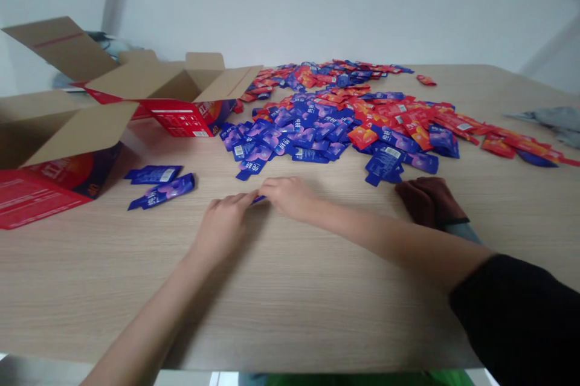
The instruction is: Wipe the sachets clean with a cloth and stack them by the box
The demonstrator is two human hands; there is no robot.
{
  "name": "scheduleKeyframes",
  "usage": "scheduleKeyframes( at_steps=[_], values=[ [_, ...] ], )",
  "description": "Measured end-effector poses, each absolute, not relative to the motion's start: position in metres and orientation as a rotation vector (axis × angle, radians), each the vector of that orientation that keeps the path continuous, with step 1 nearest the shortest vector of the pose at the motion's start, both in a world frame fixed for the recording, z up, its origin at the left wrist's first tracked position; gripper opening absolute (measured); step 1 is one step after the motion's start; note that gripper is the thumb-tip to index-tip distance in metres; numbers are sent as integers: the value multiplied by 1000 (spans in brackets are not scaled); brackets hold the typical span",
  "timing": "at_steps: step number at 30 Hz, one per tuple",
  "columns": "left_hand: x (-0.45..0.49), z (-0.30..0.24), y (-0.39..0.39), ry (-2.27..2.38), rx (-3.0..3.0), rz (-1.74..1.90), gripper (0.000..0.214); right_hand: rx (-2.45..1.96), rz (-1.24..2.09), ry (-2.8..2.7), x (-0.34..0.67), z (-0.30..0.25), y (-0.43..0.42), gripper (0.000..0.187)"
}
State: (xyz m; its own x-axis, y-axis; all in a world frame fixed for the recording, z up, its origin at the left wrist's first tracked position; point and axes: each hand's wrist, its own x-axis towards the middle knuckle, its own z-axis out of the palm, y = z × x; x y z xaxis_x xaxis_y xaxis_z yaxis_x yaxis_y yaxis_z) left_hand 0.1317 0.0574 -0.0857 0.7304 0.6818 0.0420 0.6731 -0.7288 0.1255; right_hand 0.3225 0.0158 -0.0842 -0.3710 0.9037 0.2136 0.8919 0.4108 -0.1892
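Close together above the table (pixel 281 289), my left hand (pixel 226 217) and my right hand (pixel 287 196) both have their fingers closed on one blue sachet (pixel 259 199). Only a small strip of that sachet shows between the fingertips. Just beyond my hands lies a pile of blue sachets (pixel 312 126) with purple prints and white lettering. To the left, two blue sachets (pixel 163 191) lie side by side on the tabletop.
Two open red cardboard boxes, a nearer one (pixel 54 186) and a farther one (pixel 181 114), stand at the left with flaps spread. Red sachets (pixel 408 117) mix with blue ones toward the back right. A brown cloth (pixel 428 199) lies beside my right forearm; grey fabric (pixel 555 120) lies far right.
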Motion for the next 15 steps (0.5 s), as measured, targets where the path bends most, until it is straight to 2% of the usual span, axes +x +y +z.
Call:
scheduleKeyframes(
  at_steps=[7,10,15],
  values=[
    [21,-105,110,1627,2769,264,62,-1308,28,-2461,204,-106,107,34],
    [3,-113,126,1711,2722,267,64,-1328,21,-2405,178,-113,131,34],
    [1,-126,146,1727,2671,203,55,-1328,18,-2368,168,-123,150,33]
  ],
)
